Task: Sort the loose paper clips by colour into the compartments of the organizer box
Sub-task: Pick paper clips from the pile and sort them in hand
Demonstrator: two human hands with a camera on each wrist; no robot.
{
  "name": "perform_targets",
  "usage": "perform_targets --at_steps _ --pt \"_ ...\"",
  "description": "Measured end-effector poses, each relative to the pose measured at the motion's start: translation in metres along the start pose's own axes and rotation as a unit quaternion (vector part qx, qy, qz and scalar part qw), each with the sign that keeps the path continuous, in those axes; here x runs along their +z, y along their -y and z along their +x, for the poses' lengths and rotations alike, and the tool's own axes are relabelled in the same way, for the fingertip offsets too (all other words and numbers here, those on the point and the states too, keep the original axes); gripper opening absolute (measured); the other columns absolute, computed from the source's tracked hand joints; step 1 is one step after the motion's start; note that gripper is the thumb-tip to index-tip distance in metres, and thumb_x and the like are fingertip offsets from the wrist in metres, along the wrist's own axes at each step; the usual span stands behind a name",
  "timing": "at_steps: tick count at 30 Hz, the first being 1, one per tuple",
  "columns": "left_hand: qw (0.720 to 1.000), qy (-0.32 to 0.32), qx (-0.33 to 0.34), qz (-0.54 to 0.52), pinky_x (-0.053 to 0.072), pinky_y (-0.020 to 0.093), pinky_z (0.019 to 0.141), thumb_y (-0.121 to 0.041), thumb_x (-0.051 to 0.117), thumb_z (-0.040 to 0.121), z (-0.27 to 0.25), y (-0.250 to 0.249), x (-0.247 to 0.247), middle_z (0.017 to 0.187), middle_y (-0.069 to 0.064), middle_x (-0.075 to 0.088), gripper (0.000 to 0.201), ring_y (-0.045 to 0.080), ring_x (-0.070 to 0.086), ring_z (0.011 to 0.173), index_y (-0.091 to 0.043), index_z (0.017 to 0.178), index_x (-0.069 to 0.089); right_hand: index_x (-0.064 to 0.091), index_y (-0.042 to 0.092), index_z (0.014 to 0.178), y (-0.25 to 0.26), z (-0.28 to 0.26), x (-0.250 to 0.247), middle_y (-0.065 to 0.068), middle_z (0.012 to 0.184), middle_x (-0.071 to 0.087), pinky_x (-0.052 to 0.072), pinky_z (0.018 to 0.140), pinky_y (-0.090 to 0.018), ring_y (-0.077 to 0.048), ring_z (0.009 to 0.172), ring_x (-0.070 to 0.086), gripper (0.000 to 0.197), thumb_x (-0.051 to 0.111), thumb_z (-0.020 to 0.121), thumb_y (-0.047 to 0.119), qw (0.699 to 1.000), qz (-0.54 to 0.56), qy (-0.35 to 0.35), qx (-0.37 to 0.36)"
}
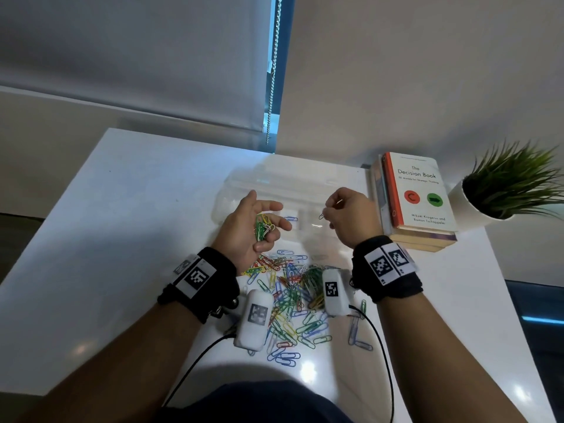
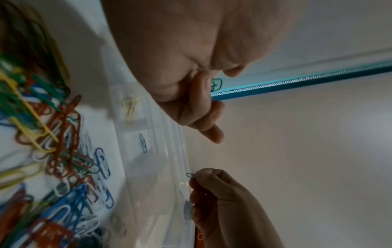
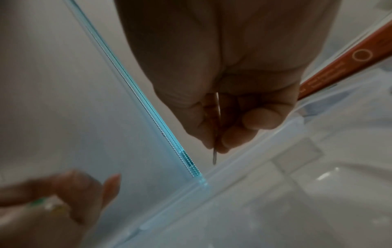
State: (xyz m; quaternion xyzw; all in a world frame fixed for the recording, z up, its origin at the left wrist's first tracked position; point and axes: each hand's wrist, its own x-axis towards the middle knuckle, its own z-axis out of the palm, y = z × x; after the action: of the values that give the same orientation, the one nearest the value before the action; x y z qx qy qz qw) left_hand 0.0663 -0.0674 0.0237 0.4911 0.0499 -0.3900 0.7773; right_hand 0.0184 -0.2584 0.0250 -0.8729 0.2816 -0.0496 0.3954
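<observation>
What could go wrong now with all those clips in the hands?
1. The left hand cups a mixed bunch of clips, green, yellow and white together; some may slip out and land in a wrong compartment of the clear organizer box.
2. The right hand pinches one clip by its end, so it might drop early.
3. A wrist cable crosses the loose pile and could drag clips away.

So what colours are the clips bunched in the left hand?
Mostly green, with some white and yellow, in the left hand; head view shows the clips best.
</observation>
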Motion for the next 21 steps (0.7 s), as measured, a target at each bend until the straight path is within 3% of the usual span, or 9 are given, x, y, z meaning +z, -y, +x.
perform_targets --at_steps 3,6,10,12,15,18,21 --pt "1.0 0.015 -0.004 0.021 0.019 0.018 0.036 -0.056 0.017 0.099 0.002 0.001 0.005 0.074 0.017 0.065 0.066 0.014 0.038 0.045 -0.004 0.108 0.056 0.061 0.017 0.076 -0.001 0.003 0.002 0.0 0.073 0.064 0.034 0.048 -0.017 -0.012 0.062 0.054 0.011 0.06 0.083 0.008 0.996 -0.089 0.003 -0.003" --pt "0.999 0.028 -0.007 0.035 0.018 0.019 0.037 -0.068 0.008 0.092 0.002 0.001 0.007 0.078 0.019 0.067 0.083 0.017 0.038 0.047 -0.005 0.116 0.057 0.063 0.019 0.075 -0.002 0.003 0.006 -0.003 0.078 0.069 0.034 0.048 -0.017 -0.016 0.069 0.057 0.013 0.06 0.084 0.01 0.992 -0.125 0.026 -0.005" --pt "0.998 0.049 0.0 0.045 0.016 0.021 0.038 -0.074 -0.001 0.085 0.003 0.003 0.008 0.082 0.021 0.068 0.095 0.018 0.038 0.046 -0.009 0.124 0.054 0.07 0.017 0.091 0.003 -0.004 0.001 0.0 0.091 0.07 0.037 0.066 -0.019 -0.013 0.077 0.058 0.01 0.062 0.086 0.018 0.993 -0.114 0.02 -0.022" --pt "0.997 0.058 0.001 0.053 0.016 0.022 0.038 -0.075 -0.004 0.083 0.003 0.004 0.008 0.083 0.022 0.068 0.096 0.018 0.04 0.044 -0.011 0.13 0.051 0.071 0.017 0.096 0.013 -0.013 -0.004 0.004 0.091 0.067 0.037 0.067 -0.019 -0.008 0.077 0.056 0.013 0.063 0.087 0.021 0.994 -0.082 -0.003 -0.07" --pt "0.995 0.063 0.003 0.071 0.017 0.021 0.038 -0.074 -0.007 0.083 0.0 0.006 0.013 0.078 0.02 0.068 0.095 0.018 0.041 0.041 -0.017 0.14 0.043 0.071 0.019 0.09 0.037 -0.032 -0.006 0.008 0.075 0.064 0.037 0.059 -0.01 0.002 0.06 0.053 0.006 0.068 0.084 0.021 0.988 0.004 0.078 -0.135" --pt "0.994 0.046 0.013 0.097 0.01 0.025 0.044 -0.07 -0.007 0.086 -0.002 0.008 0.018 0.088 0.01 0.064 0.088 0.016 0.039 0.04 -0.021 0.144 0.038 0.07 0.02 0.099 0.047 -0.038 0.0 0.008 0.074 0.061 0.04 0.064 -0.02 0.001 0.057 0.05 0.015 0.069 0.084 0.025 0.971 -0.034 0.181 -0.155" --pt "0.994 0.036 0.019 0.099 0.009 0.029 0.048 -0.074 -0.001 0.081 -0.002 0.01 0.016 0.104 0.01 0.059 0.089 0.015 0.037 0.043 -0.025 0.146 0.035 0.069 0.022 0.094 0.048 -0.037 0.008 0.005 0.077 0.062 0.042 0.067 -0.025 -0.001 0.058 0.049 0.012 0.071 0.082 0.021 0.967 -0.062 0.196 -0.152"
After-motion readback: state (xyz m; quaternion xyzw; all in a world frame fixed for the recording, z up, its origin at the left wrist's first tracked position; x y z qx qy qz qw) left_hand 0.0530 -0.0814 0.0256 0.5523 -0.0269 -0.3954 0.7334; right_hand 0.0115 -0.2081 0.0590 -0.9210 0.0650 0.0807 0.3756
